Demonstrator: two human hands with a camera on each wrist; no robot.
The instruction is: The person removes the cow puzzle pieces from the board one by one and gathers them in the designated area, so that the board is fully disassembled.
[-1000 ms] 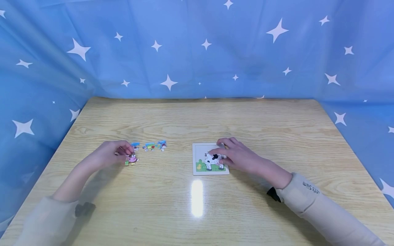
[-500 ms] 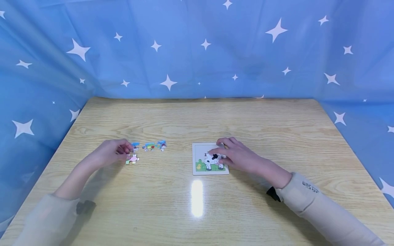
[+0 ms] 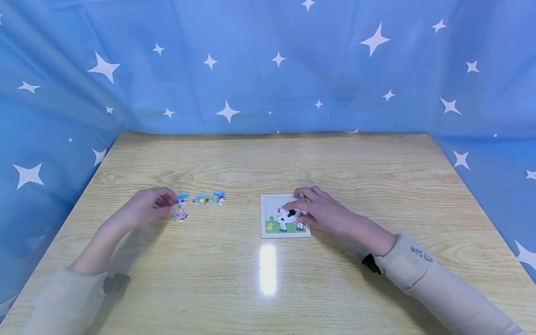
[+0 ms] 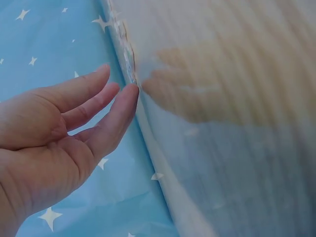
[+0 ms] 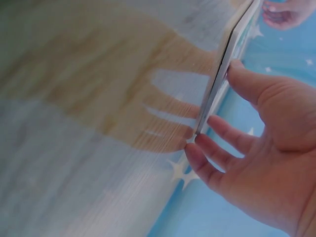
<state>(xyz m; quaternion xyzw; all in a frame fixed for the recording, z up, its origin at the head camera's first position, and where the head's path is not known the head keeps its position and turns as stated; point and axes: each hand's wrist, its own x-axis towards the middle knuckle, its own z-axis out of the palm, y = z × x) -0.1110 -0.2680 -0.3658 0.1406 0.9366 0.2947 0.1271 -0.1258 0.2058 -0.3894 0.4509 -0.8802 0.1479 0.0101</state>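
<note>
My left hand is beside a small group of loose jigsaw pieces on the left of the table. Its fingers are loosely bent, with the fingertips next to a piece with a pink figure. Whether they touch it is hard to tell; no piece shows between the fingers in the left wrist view. My right hand rests on the right side of a white-framed jigsaw puzzle, fingers spread and relaxed. The puzzle shows a cow and a yellow duck on green, with a bare upper left area. My hand covers its upper right part.
More loose jigsaw pieces lie in a row: a blue one, a green and blue one and another blue one. The wooden table ends at a blue star-patterned curtain. A bright reflection shows in front of the puzzle.
My left hand has shifted slightly left from the pink-figure piece, which now lies at the fingertips with more of it showing. My right hand and the puzzle stay where they were.
</note>
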